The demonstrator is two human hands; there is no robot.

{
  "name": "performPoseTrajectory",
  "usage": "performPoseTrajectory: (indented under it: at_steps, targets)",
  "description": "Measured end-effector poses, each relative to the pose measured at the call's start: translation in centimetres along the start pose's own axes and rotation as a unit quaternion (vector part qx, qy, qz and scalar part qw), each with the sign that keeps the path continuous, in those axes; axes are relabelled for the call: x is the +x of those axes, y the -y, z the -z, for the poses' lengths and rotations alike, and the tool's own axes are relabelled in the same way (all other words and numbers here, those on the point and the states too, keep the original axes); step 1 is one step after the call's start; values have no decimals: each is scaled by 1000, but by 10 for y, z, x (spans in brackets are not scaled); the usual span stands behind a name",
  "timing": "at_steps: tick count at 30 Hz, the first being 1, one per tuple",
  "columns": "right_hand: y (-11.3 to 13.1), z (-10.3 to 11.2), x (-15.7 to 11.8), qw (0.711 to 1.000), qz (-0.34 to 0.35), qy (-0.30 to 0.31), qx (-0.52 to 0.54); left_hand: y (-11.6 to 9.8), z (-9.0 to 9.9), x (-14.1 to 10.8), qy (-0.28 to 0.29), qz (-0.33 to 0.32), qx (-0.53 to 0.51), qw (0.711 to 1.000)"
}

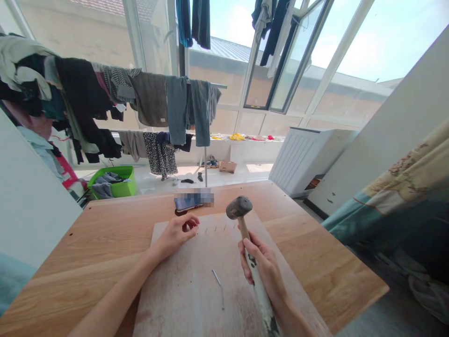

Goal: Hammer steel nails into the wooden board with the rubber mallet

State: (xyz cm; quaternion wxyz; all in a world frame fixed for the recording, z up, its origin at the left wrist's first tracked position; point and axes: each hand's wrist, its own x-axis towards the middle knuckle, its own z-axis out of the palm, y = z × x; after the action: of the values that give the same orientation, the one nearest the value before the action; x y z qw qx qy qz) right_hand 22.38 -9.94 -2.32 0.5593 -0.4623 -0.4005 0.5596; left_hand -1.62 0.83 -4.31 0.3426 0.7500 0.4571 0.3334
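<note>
My right hand (261,262) grips a hammer (242,210) by its worn, pale handle, with the thick dark-grey head raised above the board. Beneath both hands lies a pale wooden board (182,290). At its far part, my left hand (180,231) rests with curled fingers, thumb and fingertips close together. Whatever those fingers hold, if anything, is too small to make out. Just right of them, several thin nails (215,229) stand upright in a row. Two loose nails (217,277) lie end to end nearer to me on the board.
The board lies on a wooden table (308,248). Beyond it, a phone (189,201) rests near the table's far edge. A green basket (122,187) with clothes stands behind on the left, under hanging laundry (150,100). A white washing machine (301,159) and a curtain (396,187) are on the right.
</note>
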Motion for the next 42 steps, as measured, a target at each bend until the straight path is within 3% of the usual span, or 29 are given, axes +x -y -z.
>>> performPoseTrajectory:
  at_steps: [9, 17, 25, 42]
  targets:
    - [-7, 1, 2, 999, -6, 23, 21, 1, 0, -3, -7, -24, 8, 1000]
    - [-16, -8, -2, 989, -35, 143, 11, 1, -3, -3, 11, -24, 3, 1000]
    - [-16, -20, 3, 977, -30, 209, -23, -3, -2, -4, 2, -24, 1, 1000]
    - [-19, -23, -1, 976, -13, 203, -73, 11, -5, -1, 11, -44, -2, 999]
